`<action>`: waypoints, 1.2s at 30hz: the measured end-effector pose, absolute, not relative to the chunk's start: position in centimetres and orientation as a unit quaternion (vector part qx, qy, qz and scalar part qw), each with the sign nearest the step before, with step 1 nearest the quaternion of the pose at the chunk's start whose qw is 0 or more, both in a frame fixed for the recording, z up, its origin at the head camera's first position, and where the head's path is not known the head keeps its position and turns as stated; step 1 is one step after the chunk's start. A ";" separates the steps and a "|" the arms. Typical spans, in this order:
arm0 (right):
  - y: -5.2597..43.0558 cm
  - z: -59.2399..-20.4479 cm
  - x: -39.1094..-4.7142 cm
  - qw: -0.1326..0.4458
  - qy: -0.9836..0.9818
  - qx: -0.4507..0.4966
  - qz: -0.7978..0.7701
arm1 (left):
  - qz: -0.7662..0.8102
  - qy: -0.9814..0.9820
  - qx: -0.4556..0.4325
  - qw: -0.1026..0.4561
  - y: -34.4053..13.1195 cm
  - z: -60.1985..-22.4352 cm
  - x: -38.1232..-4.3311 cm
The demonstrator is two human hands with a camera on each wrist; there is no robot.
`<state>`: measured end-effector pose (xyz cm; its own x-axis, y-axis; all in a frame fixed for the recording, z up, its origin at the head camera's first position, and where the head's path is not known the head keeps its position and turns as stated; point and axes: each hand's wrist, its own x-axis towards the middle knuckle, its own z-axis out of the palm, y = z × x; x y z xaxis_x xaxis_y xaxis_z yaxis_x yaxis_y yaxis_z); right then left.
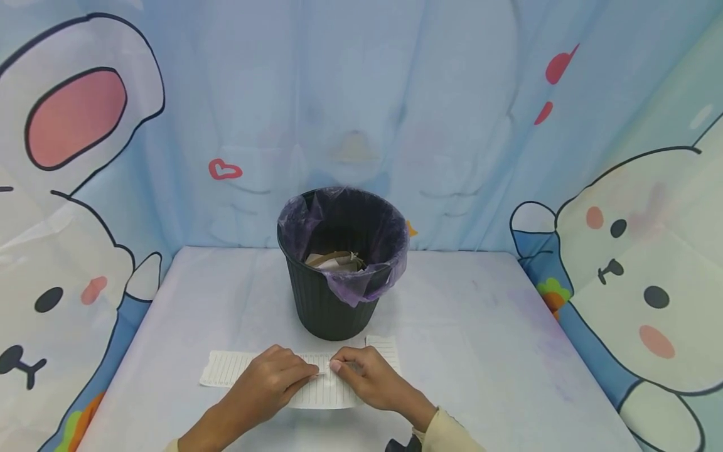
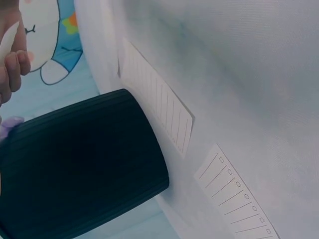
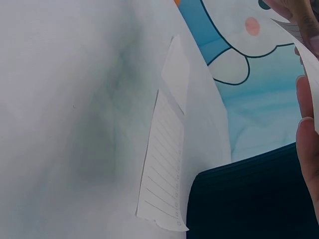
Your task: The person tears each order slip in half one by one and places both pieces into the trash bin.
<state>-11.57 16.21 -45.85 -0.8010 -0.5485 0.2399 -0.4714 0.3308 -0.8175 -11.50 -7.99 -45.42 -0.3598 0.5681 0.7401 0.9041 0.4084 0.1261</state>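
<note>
In the head view, both hands are above the near part of the table with a lined sheet of paper (image 1: 324, 397) between them. My left hand (image 1: 273, 383) pinches its upper edge, fingertips facing right. Close beside it, my right hand (image 1: 375, 378) pinches the same sheet between thumb and bent fingers. The right wrist view shows part of the held paper (image 3: 313, 79) at its right edge, with fingers on it. One lined paper strip (image 1: 223, 369) lies on the table left of the hands; another paper piece (image 1: 385, 347) lies behind the right hand.
Just beyond the hands stands a black bin (image 1: 333, 307) lined with a purple plastic bag (image 1: 390, 254). Paper scraps (image 1: 339, 261) lie inside it. A white cloth covers the table (image 1: 469, 351); a blue curtain (image 1: 356, 94) with cartoon animals hangs behind and at the sides.
</note>
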 end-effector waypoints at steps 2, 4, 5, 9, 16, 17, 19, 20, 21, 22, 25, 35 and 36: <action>16.2 -45.8 -11.6 0.044 0.815 -0.313 -0.486 | -0.271 -0.778 -0.473 0.313 -8.0 -45.4 -11.5; 16.2 -45.7 -11.6 0.048 0.816 -0.310 -0.485 | -0.271 -0.777 -0.473 0.314 -8.0 -45.3 -11.5; 16.2 -45.7 -11.6 0.049 0.817 -0.309 -0.485 | -0.270 -0.777 -0.473 0.314 -7.9 -45.3 -11.5; 16.2 -45.7 -11.5 0.044 0.818 -0.310 -0.482 | -0.267 -0.777 -0.474 0.316 -7.9 -45.3 -11.5; 16.2 -45.8 -11.5 0.029 0.819 -0.321 -0.474 | -0.260 -0.776 -0.478 0.319 -7.8 -45.3 -11.5; 16.2 -45.8 -11.5 0.028 0.819 -0.321 -0.474 | -0.258 -0.776 -0.479 0.318 -7.8 -45.3 -11.5; 16.2 -45.8 -11.5 0.029 0.820 -0.320 -0.473 | -0.255 -0.774 -0.482 0.320 -7.8 -45.3 -11.5; 16.2 -45.9 -11.5 0.030 0.821 -0.319 -0.473 | -0.252 -0.773 -0.485 0.322 -7.7 -45.4 -11.5; 16.2 -45.9 -11.5 0.031 0.821 -0.318 -0.473 | -0.250 -0.771 -0.488 0.324 -7.7 -45.4 -11.5; 16.2 -46.0 -11.4 0.032 0.821 -0.318 -0.473 | -0.248 -0.770 -0.490 0.326 -7.7 -45.4 -11.6; 16.3 -46.1 -11.5 0.031 0.821 -0.319 -0.472 | -0.241 -0.766 -0.495 0.331 -7.7 -45.4 -11.6; 16.2 -46.2 -11.5 0.016 0.814 -0.333 -0.475 | -0.238 -0.781 -0.485 0.313 -7.7 -45.2 -11.3; 16.1 -46.2 -11.5 0.015 0.814 -0.333 -0.475 | -0.237 -0.781 -0.485 0.313 -7.7 -45.2 -11.2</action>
<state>-11.53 16.14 -46.25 -0.7774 -0.5571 0.2920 -0.5281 0.3258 -0.7842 -11.24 -7.75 -45.24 -0.3325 0.6091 0.7200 0.9067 0.4164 0.0665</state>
